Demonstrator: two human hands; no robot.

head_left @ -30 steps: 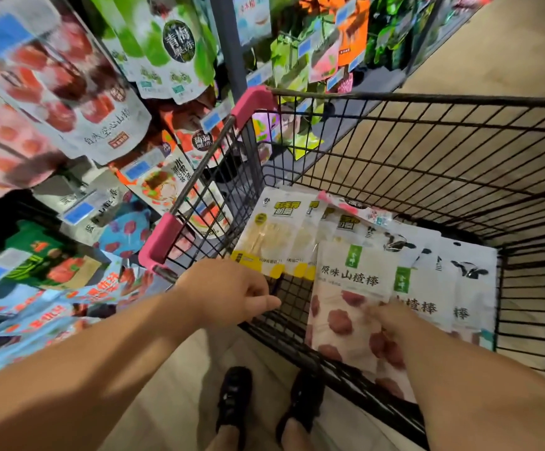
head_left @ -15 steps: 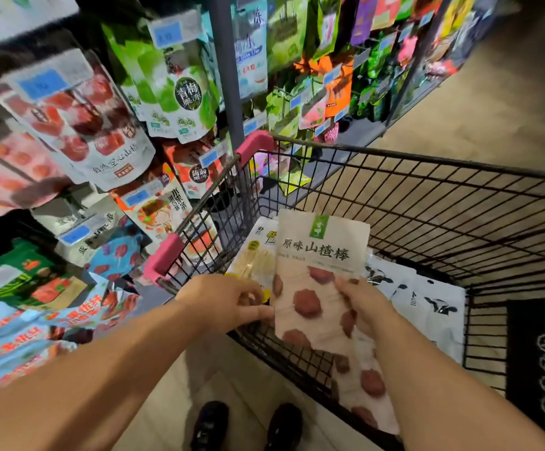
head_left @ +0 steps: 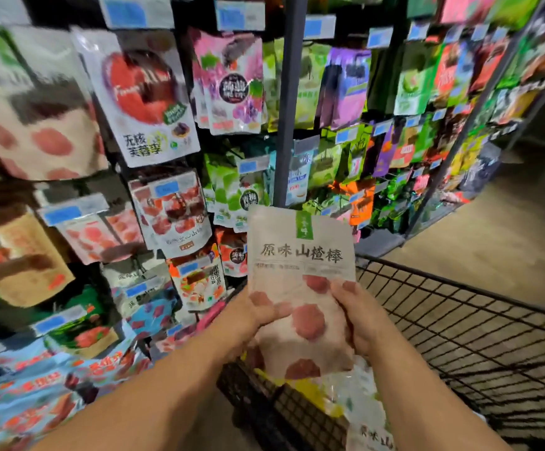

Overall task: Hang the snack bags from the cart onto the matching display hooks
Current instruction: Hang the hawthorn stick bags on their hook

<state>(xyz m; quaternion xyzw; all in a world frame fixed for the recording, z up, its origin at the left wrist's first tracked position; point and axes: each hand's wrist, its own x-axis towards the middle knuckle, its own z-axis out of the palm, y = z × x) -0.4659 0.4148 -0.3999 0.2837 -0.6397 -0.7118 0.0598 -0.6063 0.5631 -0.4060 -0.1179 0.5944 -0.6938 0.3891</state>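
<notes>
We hold the snack bag [head_left: 300, 255] upright above the cart [head_left: 459, 320]. The left hand [head_left: 254, 317] and right hand [head_left: 359, 317] each keep a grip on its lower half. The spotted bags [head_left: 37, 138] at upper left look like the match, so we should carry it there and slide its top squarely onto their hook.

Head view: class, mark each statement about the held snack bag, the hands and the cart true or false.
1. The left hand and right hand both hold the beige snack bag upright. True.
2. The bag hangs on a display hook. False: it is in the hands, over the cart.
3. The cart is black wire mesh. True.
4. The cart holds nothing. False: other bags lie in it.
</notes>
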